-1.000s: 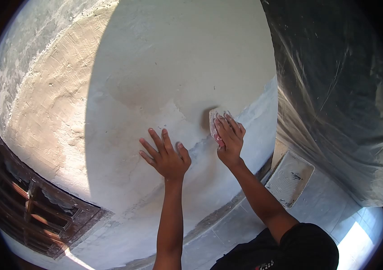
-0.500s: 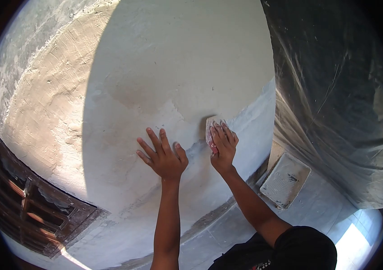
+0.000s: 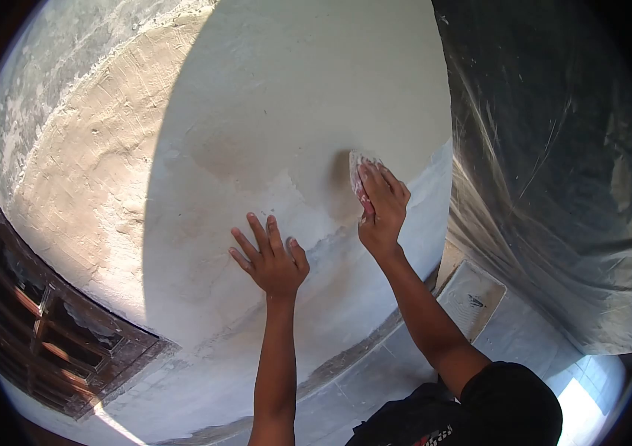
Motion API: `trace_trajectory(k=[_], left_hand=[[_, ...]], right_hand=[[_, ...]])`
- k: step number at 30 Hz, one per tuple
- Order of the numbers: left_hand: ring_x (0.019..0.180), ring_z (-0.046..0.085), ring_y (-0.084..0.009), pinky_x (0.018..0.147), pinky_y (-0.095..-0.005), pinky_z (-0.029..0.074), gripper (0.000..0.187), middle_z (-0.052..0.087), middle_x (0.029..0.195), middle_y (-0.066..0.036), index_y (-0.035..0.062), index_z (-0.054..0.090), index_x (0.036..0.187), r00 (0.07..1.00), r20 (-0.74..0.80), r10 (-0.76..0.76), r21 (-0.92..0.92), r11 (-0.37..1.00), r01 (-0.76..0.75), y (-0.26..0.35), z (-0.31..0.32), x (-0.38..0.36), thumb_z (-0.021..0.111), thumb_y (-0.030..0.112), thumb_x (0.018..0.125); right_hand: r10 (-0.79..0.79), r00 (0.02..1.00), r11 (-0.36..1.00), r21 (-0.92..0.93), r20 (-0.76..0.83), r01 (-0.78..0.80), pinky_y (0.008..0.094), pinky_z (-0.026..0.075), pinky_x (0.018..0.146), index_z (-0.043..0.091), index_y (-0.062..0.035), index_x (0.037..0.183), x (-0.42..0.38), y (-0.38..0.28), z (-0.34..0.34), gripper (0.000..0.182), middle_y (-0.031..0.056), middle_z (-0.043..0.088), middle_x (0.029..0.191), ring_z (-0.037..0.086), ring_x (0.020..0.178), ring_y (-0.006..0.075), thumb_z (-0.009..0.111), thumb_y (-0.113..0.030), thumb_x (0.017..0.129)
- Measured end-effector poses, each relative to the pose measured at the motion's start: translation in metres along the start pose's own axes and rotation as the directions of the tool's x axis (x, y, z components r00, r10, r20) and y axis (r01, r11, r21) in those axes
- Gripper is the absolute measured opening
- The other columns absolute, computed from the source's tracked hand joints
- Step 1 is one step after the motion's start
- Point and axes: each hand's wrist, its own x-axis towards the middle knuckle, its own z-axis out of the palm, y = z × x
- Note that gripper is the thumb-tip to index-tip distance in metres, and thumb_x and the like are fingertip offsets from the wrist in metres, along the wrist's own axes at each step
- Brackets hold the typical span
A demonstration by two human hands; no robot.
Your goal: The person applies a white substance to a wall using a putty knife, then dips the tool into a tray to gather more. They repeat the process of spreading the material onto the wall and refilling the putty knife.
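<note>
In the head view my right hand (image 3: 383, 202) is wrapped around a flat pink-red block (image 3: 360, 182) smeared with white, held against the wall (image 3: 293, 111). Whether it is a sanding block or a sponge I cannot make out. Its far edge points up and casts a shadow on the plaster. My left hand (image 3: 275, 264) is spread flat on the wall lower down and to the left, palm inward, holding nothing. Around both hands the surface is patchy, with smooth grey-beige plaster above and whiter, older paint below.
A plaster-stained tray (image 3: 472, 301) stands on the tiled floor (image 3: 539, 334) at the wall's foot, partly behind my right arm. Clear plastic sheeting (image 3: 546, 149) hangs at the right. A dark wooden window frame (image 3: 108, 357) with bars sits lower left. Sunlit rough plaster (image 3: 108, 141) lies left.
My right hand has slid the block up the wall and slightly right. My left hand has stayed almost in place. My right forearm now covers more of the tray.
</note>
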Motion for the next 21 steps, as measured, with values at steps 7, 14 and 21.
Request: trace_trajectory(k=[7,14,21], left_hand=[[0.149,0.011,-0.0499,0.116,-0.0639,0.001,0.056,0.030,0.159,-0.023,-0.0008,0.048,0.139,1.000,-0.011,0.005,-0.001,1.000,-0.005,0.000,-0.001,0.001,0.050,0.024,0.088],[0.149,0.011,-0.0494,0.117,-0.0625,0.001,0.055,0.030,0.159,-0.023,-0.0006,0.048,0.138,1.000,-0.011,0.007,0.017,1.000,-0.006,0.000,0.001,0.000,0.050,0.024,0.088],[0.149,0.012,-0.0493,0.117,-0.0622,0.001,0.055,0.032,0.158,-0.022,-0.0005,0.048,0.138,1.000,-0.025,0.006,0.012,1.000,-0.006,0.001,0.000,-0.001,0.049,0.023,0.089]], right_hand=[[-0.012,0.975,0.995,-0.098,0.223,0.035,0.0450,0.030,0.102,0.063,-0.0104,0.127,-0.074,0.007,0.007,0.055,0.0044,0.062,0.134,0.053,0.126,0.0266,0.066,0.003,0.074],[0.079,0.942,0.997,-0.007,0.326,-0.081,0.0416,0.030,0.100,0.067,-0.0075,0.122,-0.116,-0.003,-0.035,0.047,0.0061,0.068,0.126,0.056,0.120,0.0252,0.065,0.004,0.076],[-0.007,0.989,0.999,-0.039,0.146,0.013,0.0412,0.032,0.100,0.066,-0.0068,0.123,-0.028,0.014,0.007,0.053,0.0075,0.065,0.129,0.055,0.121,0.0288,0.063,0.009,0.073]])
